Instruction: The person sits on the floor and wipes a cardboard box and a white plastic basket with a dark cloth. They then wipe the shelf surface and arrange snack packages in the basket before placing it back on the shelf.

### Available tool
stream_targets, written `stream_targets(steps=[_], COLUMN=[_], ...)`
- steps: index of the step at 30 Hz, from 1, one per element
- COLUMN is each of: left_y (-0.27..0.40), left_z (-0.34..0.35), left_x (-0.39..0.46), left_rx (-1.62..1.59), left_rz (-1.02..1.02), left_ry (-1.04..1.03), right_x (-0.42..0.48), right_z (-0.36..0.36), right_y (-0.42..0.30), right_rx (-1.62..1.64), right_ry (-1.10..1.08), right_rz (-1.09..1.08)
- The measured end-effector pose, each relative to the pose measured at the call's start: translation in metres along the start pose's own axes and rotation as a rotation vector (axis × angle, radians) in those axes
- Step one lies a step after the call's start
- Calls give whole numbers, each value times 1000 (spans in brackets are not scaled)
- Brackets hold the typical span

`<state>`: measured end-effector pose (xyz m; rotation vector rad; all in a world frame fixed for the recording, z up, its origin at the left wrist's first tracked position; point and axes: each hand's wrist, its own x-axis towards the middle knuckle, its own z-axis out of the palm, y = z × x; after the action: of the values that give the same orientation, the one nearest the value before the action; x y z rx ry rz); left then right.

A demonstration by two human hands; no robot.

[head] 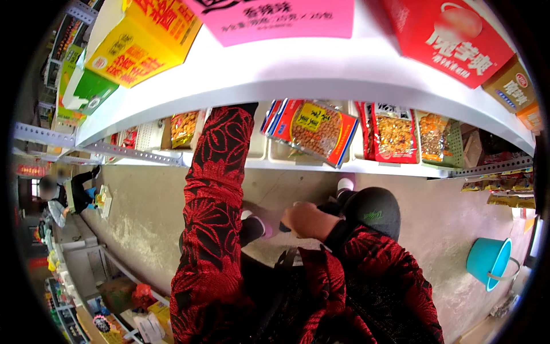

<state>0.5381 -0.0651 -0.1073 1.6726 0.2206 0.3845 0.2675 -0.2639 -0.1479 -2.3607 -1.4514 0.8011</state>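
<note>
My left arm, in a red and black patterned sleeve, reaches in under the white shelf; the hand itself is hidden beneath the shelf board. My right hand [303, 220] hangs low near my knee, fingers curled, with part of something dark at its fingers. Below the shelf board, plastic packets of peanuts [316, 129] lie tilted over the edge of a white bin. To their right stand red packets of a grainy snack [394, 133] and packets of seeds or nuts [434, 133]. A gold and red snack packet [184, 128] rests left of my sleeve.
The white shelf board [275, 86] holds a yellow carton [142, 47], a red carton [455, 43] and a pink sign [283, 21]. A turquoise bucket [485, 260] stands on the floor at the right. Another person [73, 198] is at the far left, near more shelves.
</note>
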Motion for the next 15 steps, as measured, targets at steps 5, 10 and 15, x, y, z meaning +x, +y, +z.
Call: stream_targets(steps=[5,10,15], left_y=[4,10,-32], left_z=[-57,-83,-132], left_x=[-3,-23,-44], left_rx=[-51,-190,-234], left_rz=[130,1,-129], left_ry=[97,262,245], right_x=[4,4,8], right_z=[-4,-14,-10], right_y=[-5,-8,-9], right_rx=[3,65,36], right_ry=[21,-16,-43], right_rz=[-27,2,-2])
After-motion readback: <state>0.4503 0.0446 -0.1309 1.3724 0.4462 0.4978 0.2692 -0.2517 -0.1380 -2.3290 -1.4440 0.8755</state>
